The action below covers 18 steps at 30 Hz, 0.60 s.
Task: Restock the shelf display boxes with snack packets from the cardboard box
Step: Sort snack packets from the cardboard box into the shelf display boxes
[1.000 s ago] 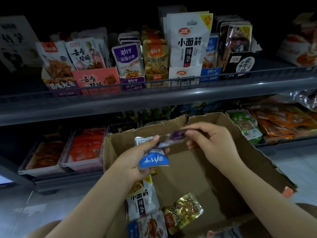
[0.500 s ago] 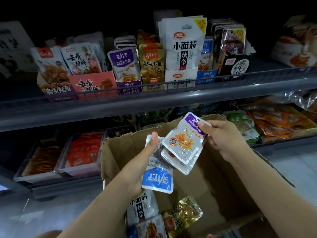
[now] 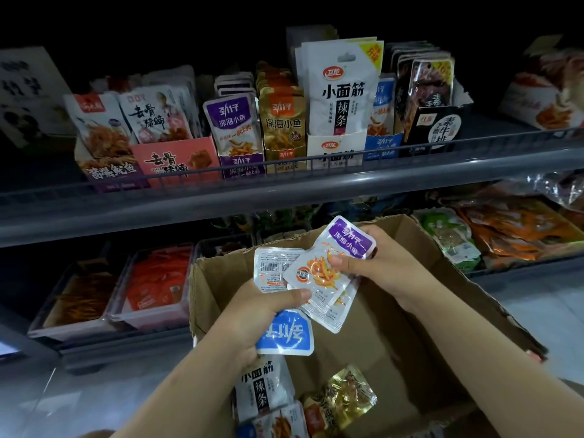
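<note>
An open cardboard box point(image 3: 410, 327) sits below the shelf. Above it my left hand point(image 3: 252, 317) grips a blue-and-white snack packet point(image 3: 284, 338), back side up, thumb across it. My right hand point(image 3: 385, 263) pinches purple-topped fish snack packets point(image 3: 328, 267), which overlap the blue one. In the box's near corner lie a white packet point(image 3: 262, 390), a gold packet point(image 3: 344, 399) and a blue one at the frame's bottom. On the upper shelf stand display boxes: purple point(image 3: 241, 165), gold point(image 3: 286, 159), white point(image 3: 335, 150), blue point(image 3: 382, 147).
A grey shelf rail point(image 3: 284, 197) runs across in front of the display boxes, with pink point(image 3: 177, 162) and black point(image 3: 436, 131) boxes alongside. The lower shelf holds clear trays of orange snacks point(image 3: 158, 286) on the left and loose bags point(image 3: 505, 229) on the right.
My right hand has turned the purple packets face up and brought them lower, over the blue packet. My left thumb now lies across both. The view has shifted slightly.
</note>
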Motion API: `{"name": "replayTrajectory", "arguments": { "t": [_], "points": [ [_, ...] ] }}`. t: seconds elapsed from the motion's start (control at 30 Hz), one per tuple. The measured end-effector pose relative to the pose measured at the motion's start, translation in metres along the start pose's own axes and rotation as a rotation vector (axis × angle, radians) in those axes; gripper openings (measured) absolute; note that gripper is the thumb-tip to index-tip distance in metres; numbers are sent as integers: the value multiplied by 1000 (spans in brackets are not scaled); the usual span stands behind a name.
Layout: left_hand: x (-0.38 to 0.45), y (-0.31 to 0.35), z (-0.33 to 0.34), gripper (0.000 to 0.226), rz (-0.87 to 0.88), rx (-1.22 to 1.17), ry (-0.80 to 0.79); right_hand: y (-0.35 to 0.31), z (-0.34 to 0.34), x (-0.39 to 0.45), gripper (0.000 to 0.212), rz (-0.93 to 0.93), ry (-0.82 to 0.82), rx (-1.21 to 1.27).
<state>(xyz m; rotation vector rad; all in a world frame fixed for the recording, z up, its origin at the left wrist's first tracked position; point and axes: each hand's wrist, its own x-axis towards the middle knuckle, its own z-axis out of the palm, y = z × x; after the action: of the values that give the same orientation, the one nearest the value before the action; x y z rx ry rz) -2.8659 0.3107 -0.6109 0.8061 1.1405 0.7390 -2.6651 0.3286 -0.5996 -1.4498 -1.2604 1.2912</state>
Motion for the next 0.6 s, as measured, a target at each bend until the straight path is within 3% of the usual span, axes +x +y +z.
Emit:
{"name": "replayTrajectory", "arguments": {
  "t": [0.13, 0.27, 0.43, 0.5, 0.6],
  "points": [
    [-1, -1, 1, 52, 18, -125, -36, -1, 0, 4, 27, 13, -9, 155],
    [0, 1, 1, 46, 76, -227, -57, 4, -1, 10, 62, 118, 45, 325],
    [1, -2, 2, 51, 121, -221, 0, 8, 1, 11, 75, 93, 33, 369],
    [0, -2, 3, 50, 121, -252, 26, 8, 3, 11, 75, 91, 0, 380],
    [-1, 1, 3, 49, 142, -252, 61, 4, 2, 12, 60, 114, -54, 422]
  ]
}}
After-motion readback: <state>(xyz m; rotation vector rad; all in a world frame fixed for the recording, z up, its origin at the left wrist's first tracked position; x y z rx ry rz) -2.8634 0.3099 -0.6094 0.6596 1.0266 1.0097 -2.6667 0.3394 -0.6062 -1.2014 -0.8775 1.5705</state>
